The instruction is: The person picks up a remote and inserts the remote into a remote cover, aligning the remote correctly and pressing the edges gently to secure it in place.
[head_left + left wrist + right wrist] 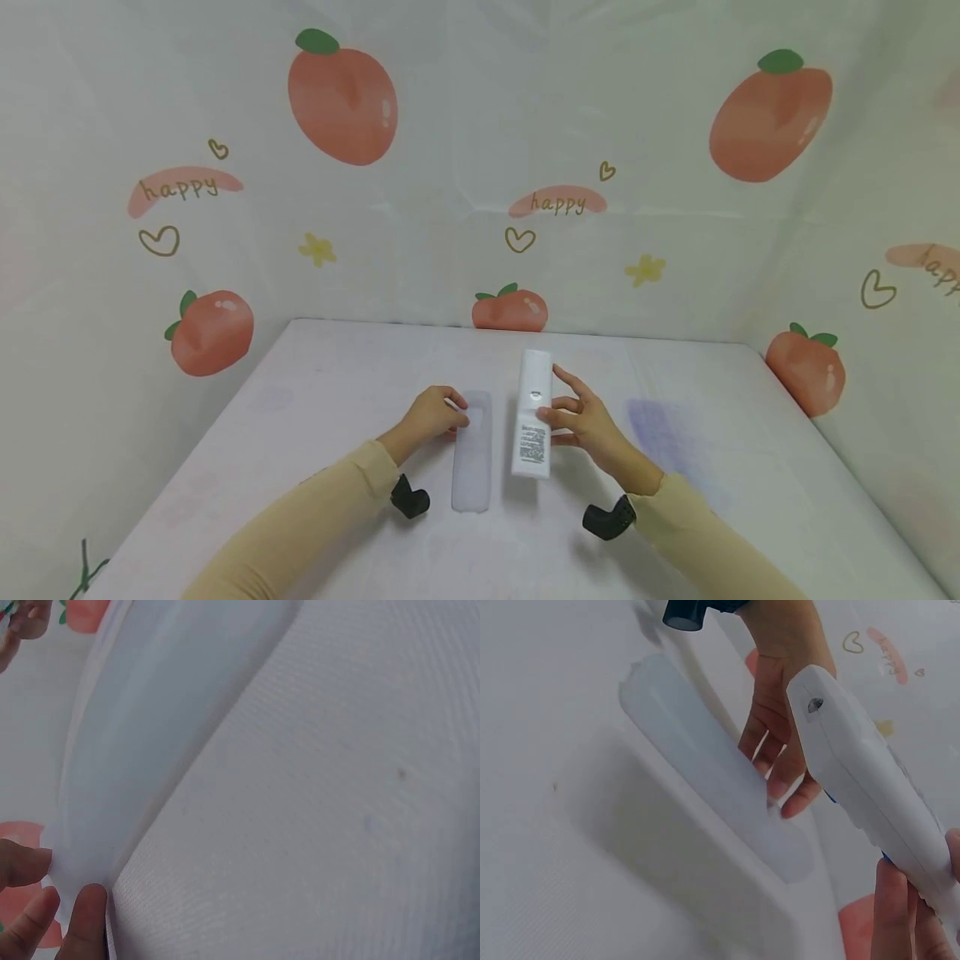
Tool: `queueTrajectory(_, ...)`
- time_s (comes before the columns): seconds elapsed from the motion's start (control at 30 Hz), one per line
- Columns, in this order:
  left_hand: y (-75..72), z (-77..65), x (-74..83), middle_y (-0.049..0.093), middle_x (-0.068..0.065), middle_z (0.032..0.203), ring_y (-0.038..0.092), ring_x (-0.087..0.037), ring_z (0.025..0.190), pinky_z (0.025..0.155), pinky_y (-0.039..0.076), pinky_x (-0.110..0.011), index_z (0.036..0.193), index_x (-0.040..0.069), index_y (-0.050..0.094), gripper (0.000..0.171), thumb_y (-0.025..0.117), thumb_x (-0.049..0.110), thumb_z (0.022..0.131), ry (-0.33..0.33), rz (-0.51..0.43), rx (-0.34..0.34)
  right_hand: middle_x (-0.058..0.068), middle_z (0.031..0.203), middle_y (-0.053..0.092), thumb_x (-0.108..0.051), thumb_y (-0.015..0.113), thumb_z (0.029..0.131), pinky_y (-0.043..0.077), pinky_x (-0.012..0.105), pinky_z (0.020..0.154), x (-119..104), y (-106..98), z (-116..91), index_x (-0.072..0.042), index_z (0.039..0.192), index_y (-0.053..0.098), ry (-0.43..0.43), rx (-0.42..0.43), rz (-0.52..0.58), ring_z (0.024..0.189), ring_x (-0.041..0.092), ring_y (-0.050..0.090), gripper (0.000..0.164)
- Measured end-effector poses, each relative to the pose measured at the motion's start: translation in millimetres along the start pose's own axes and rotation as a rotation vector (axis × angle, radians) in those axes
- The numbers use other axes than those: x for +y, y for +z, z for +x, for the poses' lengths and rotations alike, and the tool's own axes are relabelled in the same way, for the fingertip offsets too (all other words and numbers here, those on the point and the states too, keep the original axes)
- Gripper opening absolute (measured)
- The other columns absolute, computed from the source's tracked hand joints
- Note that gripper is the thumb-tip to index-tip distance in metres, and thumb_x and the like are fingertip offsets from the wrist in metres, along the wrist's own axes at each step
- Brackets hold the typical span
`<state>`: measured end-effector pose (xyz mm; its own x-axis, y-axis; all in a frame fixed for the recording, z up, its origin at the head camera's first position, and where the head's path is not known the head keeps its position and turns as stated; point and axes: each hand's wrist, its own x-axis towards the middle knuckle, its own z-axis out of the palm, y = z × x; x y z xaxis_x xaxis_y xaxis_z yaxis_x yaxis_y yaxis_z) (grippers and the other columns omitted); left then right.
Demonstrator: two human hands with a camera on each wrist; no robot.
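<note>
The remote control [528, 408] is up off the table [337, 367], held in your right hand [588, 421]. Your thumb lies across its back and your fingers go along the far side, so the hand is closed round it with little slack. The back, with its printed label [533, 446], is turned toward your face. In the right wrist view the blue edges of some buttons [829, 796] show on the other face, which points down.

Your left hand [432, 412] is at the clear cover [472, 467], just to the left of the remote. Its thumb and fingertips are drawn almost together and appear to pinch the cover's left edge near the far end; the other fingers are bent. Whether the cover lies flat or is raised a little under that pinch, I cannot tell.

As for progress, I judge you to be partway: both pieces are in hand, the remote is lifted, and the two are lined up roughly side by side with a gap between them. The remote is not in the cover. Neither piece is released, so letting go of both is left undone. The back of the remote looks closed up, with nothing visibly loose.
</note>
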<state>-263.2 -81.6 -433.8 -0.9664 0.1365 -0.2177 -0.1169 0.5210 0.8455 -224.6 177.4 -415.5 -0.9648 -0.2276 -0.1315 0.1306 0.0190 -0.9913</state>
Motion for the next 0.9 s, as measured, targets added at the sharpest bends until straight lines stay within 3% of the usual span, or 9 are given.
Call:
queueTrajectory(0.2,0.1,3.2,-4.6,0.068,-0.010,0.086,0.062,-0.017,0.071,0.060,0.057,-0.028,0.097,0.001,0.065,0.022,0.073,0.001,0.076,0.017,0.004,0.002,0.002,0.101,0.066,-0.014,0.070,0.089,0.059,0.038,0.077,-1.8,12.2,12.3,-0.027,0.154,0.021,-0.002,0.041,-0.037,0.090,0.017,0.066,0.083)
queueTrajectory(0.5,1.1,4.6,-6.0,0.067,-0.010,0.085,0.062,-0.017,0.070,0.059,0.057,-0.029,0.096,0.000,0.065,0.023,0.074,0.001,0.075,0.014,-0.011,0.001,0.006,0.102,0.065,-0.009,0.069,0.089,0.060,0.036,0.073,-7.5,31.7,37.0,-0.025,0.154,0.023,-0.010,0.135,-0.003,0.079,0.014,0.068,0.081)
queueTrajectory(0.9,1.2,6.5,-6.0,0.068,-0.010,0.085,0.063,-0.017,0.070,0.060,0.058,-0.028,0.095,0.001,0.065,0.023,0.074,0.000,0.074,0.000,-0.032,-0.001,0.016,0.106,0.061,-0.008,0.072,0.087,0.059,0.042,0.075,-2.8,51.7,60.3,-0.023,0.153,0.025,-0.096,0.262,-0.012,0.072,0.016,0.069,0.083)
